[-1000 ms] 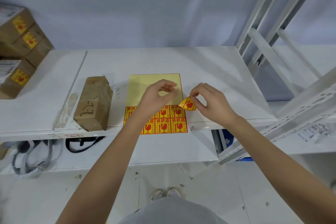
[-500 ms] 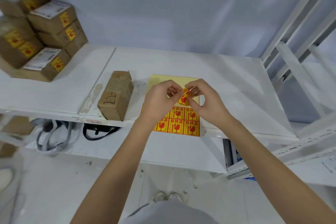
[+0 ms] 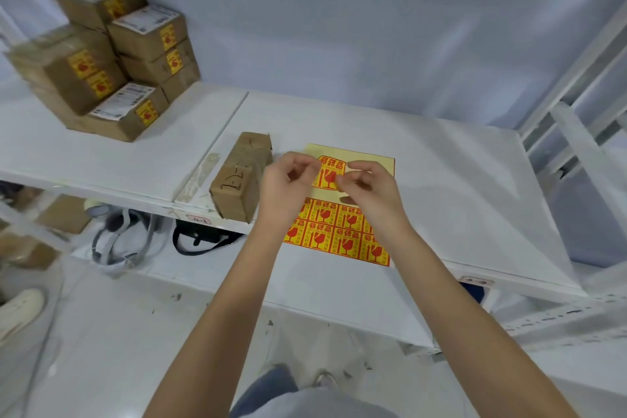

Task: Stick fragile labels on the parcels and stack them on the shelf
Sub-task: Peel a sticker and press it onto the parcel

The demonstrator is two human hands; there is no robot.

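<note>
Left hand (image 3: 288, 188) and right hand (image 3: 368, 192) both pinch one yellow-and-red fragile sticker (image 3: 328, 172), held above the yellow backing sheet (image 3: 369, 163) beside the brown cardboard parcel (image 3: 242, 180).

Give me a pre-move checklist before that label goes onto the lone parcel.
1. Label off the sheet: ok.
2. Held by left hand and right hand at opposite edges: ok.
3. Label flat, no creases: cannot tell, it looks slightly curved.
4. Unlabelled parcel close beside the left hand: ok.
5. Parcel's top face free for the label: ok.
6. Room beside the labelled stack on the shelf: ok.
</note>
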